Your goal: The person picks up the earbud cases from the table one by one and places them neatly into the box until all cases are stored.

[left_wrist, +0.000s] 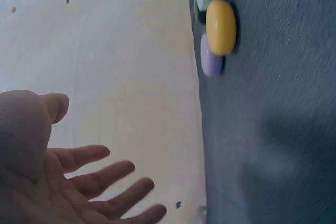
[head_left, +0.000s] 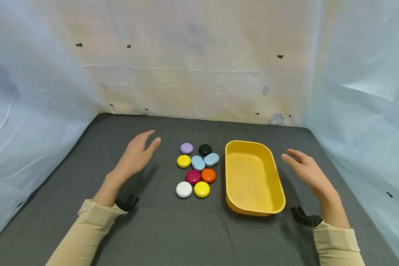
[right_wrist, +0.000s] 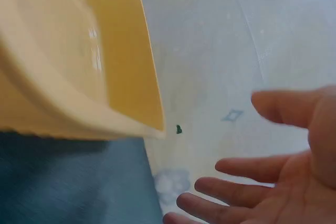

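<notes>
My left hand (head_left: 135,155) hovers over the cloth, fingers extended, left of a cluster of smooth rounded pieces. A purple piece (head_left: 186,148) and a yellow piece (head_left: 184,161) lie nearest to it. Behind and beside them are a black piece (head_left: 205,149) and two light blue ovals, one of them (head_left: 197,163) at the cluster's middle. Closer to me are a crimson piece (head_left: 193,177), an orange piece (head_left: 208,175), a white piece (head_left: 184,190) and a second yellow one (head_left: 201,189). My right hand (head_left: 307,171), fingers loosely spread, holds nothing beside a yellow tray (head_left: 229,173).
Dark grey cloth (head_left: 173,236) covers the table. Pale patterned sheeting (head_left: 193,88) hangs behind it and along both sides. A black wrist mount (head_left: 128,203) sticks out from the left cuff, and another (head_left: 306,218) from the right.
</notes>
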The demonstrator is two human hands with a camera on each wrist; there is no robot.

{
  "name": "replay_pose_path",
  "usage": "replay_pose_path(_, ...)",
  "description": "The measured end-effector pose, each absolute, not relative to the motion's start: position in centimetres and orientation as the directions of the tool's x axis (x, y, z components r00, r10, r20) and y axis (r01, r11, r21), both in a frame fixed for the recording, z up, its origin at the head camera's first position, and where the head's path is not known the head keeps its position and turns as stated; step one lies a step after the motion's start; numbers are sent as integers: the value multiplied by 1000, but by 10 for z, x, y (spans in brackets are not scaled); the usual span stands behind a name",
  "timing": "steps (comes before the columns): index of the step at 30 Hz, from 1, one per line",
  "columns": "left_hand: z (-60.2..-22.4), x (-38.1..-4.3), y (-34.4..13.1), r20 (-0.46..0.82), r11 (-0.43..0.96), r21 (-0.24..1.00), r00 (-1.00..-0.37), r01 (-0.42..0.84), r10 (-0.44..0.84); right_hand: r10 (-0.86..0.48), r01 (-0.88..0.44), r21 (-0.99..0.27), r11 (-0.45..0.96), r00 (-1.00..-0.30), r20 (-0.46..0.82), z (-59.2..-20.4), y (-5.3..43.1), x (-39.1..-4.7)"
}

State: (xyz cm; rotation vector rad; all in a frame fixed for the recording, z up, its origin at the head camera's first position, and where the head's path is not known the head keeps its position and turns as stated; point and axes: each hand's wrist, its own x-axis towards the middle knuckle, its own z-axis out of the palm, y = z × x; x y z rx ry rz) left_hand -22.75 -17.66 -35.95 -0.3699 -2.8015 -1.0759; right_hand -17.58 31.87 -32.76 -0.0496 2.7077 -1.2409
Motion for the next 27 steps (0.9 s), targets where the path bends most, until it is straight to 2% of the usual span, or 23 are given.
replay_pose_path(4,-368,-218,-169,215,629,722,-958,288,192,-56,71,-863,500,-992,-113,-338,314,-166)
replay_pose_path(8,-378,-208,-160,201,541,786,-951,300,236,-11,105,-917,385,-993,-118,-349,307,-161)
replay_pose_path(19,-397,-198,-144,188,436,816,-888,378,419,17,195,-955,224,-980,-196,-369,300,-155)
replay_pose_path(27,-406,-189,-143,161,437,827,-894,354,418,43,212,-958,192,-977,-208,-379,299,-156)
